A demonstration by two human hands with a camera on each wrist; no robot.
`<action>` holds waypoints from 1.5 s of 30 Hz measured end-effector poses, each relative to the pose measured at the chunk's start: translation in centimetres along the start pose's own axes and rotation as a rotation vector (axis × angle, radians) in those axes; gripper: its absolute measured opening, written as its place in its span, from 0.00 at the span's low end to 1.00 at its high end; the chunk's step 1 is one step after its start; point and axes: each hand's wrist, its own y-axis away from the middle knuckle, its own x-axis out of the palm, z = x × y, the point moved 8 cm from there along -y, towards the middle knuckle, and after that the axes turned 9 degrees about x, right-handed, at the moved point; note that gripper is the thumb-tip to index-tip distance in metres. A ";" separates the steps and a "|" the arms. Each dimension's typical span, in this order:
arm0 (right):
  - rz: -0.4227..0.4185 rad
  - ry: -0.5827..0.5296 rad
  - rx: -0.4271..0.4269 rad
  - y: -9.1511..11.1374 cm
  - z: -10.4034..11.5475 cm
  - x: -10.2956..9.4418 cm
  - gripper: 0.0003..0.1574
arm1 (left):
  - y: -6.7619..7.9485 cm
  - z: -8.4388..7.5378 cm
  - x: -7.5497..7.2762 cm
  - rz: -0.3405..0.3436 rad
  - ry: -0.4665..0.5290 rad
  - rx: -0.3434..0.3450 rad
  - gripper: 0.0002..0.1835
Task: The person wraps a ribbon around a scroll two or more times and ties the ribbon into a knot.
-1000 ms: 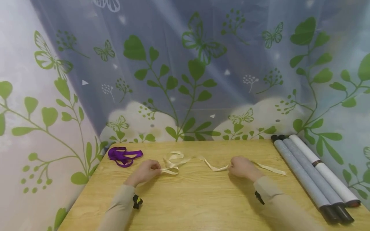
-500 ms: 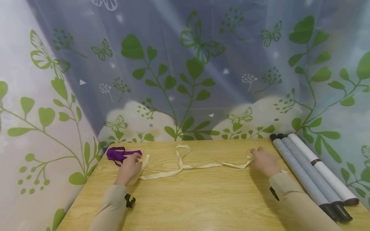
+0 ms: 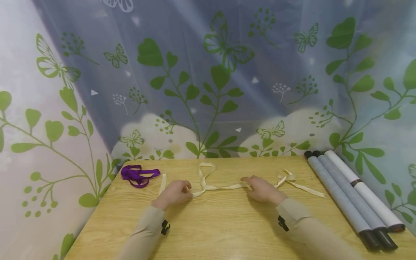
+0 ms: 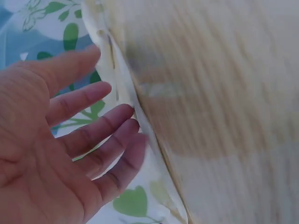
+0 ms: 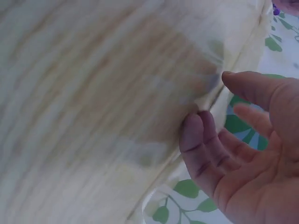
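A cream ribbon (image 3: 224, 187) lies loosely stretched across the wooden table, with a loop at its middle and a curled tangle towards the right end. My left hand (image 3: 175, 193) hovers over its left part and hides a stretch of it. In the left wrist view the fingers of that left hand (image 4: 56, 172) are spread and relaxed, holding nothing. Over the ribbon to the right of the loop is my right hand (image 3: 261, 188). The right wrist view shows this right hand (image 5: 247, 172) with loosely bent fingers, thumb apart, and nothing between them.
A bundled purple ribbon (image 3: 128, 174) lies at the table's back left corner. Along the right side lie grey rolls (image 3: 339, 195) with black ends and a white roll (image 3: 373, 198). A leaf-patterned curtain (image 3: 224, 108) hangs behind the table (image 3: 214, 231).
The hands drew the cream ribbon outwards to both sides and let it go. It now lies longer and straighter. Both hands have since come back towards the middle.
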 end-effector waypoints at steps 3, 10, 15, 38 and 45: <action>0.002 -0.028 -0.004 -0.3 -0.2 0.3 0.27 | -0.2 -0.6 0.6 0.043 -0.050 0.017 0.14; -0.060 -0.043 -0.025 -1.1 -1.0 -0.1 0.06 | -0.5 -1.5 0.7 0.048 -0.179 0.070 0.07; -0.054 -0.070 0.022 -1.0 -2.1 -0.3 0.09 | -0.2 -1.2 0.5 0.012 -0.176 0.097 0.09; -0.050 0.035 0.142 1.7 -6.8 -2.7 0.07 | 3.4 1.1 -3.1 -0.073 -0.387 -0.197 0.06; -0.086 0.032 0.093 0.9 -5.5 -2.2 0.05 | 0.4 -1.7 0.7 0.038 -0.246 -0.013 0.13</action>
